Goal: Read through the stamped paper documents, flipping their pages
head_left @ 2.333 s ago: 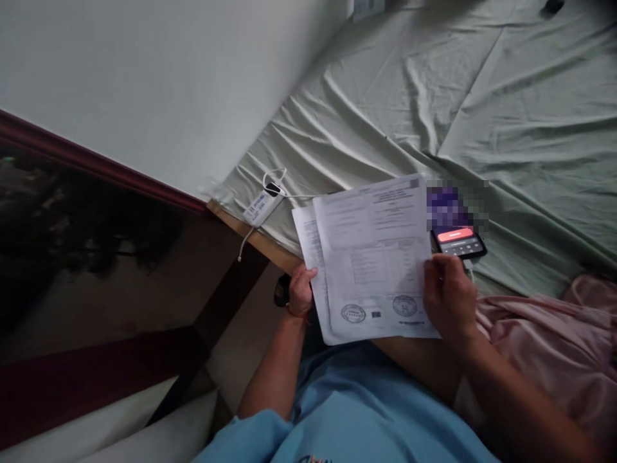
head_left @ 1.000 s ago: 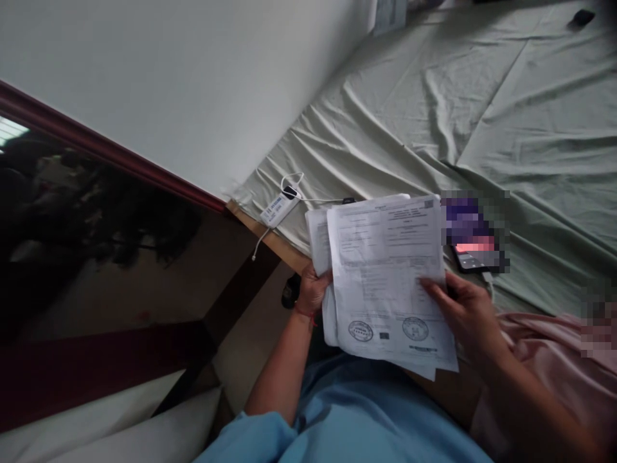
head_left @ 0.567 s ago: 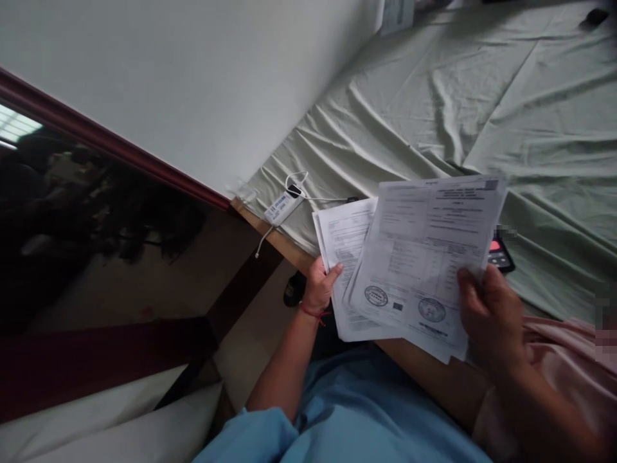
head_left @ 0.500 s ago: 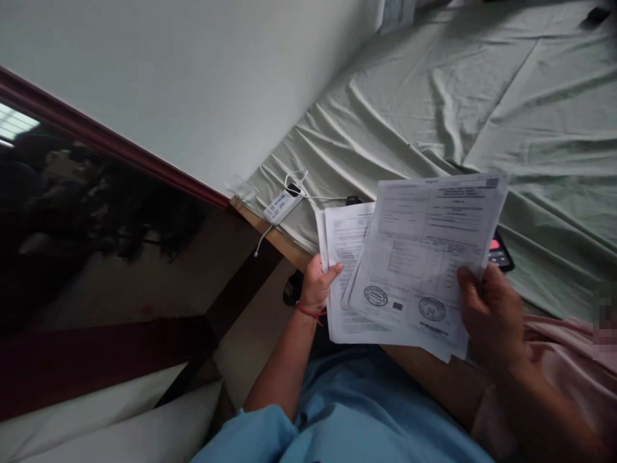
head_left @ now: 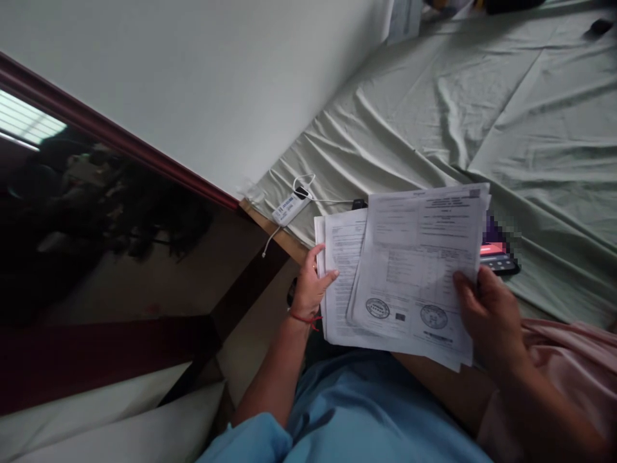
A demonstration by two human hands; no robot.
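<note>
I sit at the edge of the bed (head_left: 506, 109), and both my hands are on papers held above my lap. My left hand (head_left: 308, 289) grips the lower stack of sheets (head_left: 340, 257) by its left edge — thumb laid across the front, the other fingers (head_left: 315, 254) curled behind it. My right hand (head_left: 486, 315) pinches the top sheet (head_left: 424, 257) at its right side, thumb pressed on the printed face, the remaining fingers hidden underneath. This top sheet carries two round stamps near its lower edge and sits tilted over the stack, overlapping most of it, so only the stack's left strip shows between my two hands.

Just beyond the top sheet's right edge, a phone (head_left: 499, 254) lies on the green bedsheet with its screen lit, partly covered by the paper. Further left, near the corner of the bed by the wall (head_left: 216, 83), a white power bank (head_left: 290, 207) rests with a thin white cable (head_left: 308, 183) looped beside it — well apart from my fingers.
</note>
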